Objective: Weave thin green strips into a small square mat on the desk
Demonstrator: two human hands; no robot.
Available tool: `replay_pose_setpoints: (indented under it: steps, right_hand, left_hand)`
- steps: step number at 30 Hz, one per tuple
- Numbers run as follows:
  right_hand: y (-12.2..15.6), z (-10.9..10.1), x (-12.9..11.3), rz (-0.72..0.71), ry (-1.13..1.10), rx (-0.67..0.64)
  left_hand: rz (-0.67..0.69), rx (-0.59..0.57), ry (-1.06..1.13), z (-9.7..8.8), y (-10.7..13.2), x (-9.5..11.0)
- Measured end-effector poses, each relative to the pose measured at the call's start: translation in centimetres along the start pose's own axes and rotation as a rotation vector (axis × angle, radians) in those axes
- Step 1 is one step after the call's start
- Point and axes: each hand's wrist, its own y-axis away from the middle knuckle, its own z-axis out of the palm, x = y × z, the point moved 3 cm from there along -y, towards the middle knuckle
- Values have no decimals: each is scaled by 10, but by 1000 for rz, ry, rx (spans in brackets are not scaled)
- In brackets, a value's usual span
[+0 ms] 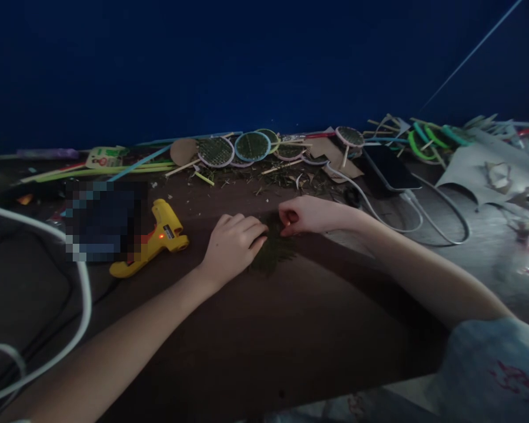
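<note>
A dark green feathery leaf sprig (272,249) lies on the brown table between my hands, its fine tips fanning toward me. My left hand (235,241) bends over its left side, thumb and fingers drawn together at the edge of the leaf. At its upper right, my right hand (297,216) has curled fingers and a thumb pinching close to the leaf. The exact grip of both hands is partly hidden in the dim light. Left of my left hand lies a yellow hot glue gun (156,241) with a glowing orange light.
Small round netted rackets (252,147) and green scraps line the back by a blue wall (264,64). A phone (390,167) with a white cable sits back right. A thick white cord (84,294) loops at left. Grey paper (476,164) lies at far right.
</note>
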Motion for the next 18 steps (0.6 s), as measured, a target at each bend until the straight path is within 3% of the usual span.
replay_pose_setpoints:
  steps: [12,14,18]
  right_hand:
    - [-2,-6,7,2,-71,-8]
    - [-6,-12,19,67,-119,126]
    - [-13,-20,44,279,-121,603]
  left_hand:
    - [-5,-1,13,-1,1,0]
    - [-12,-1,25,-2,1,0]
    - [-30,-11,67,-3,2,-1]
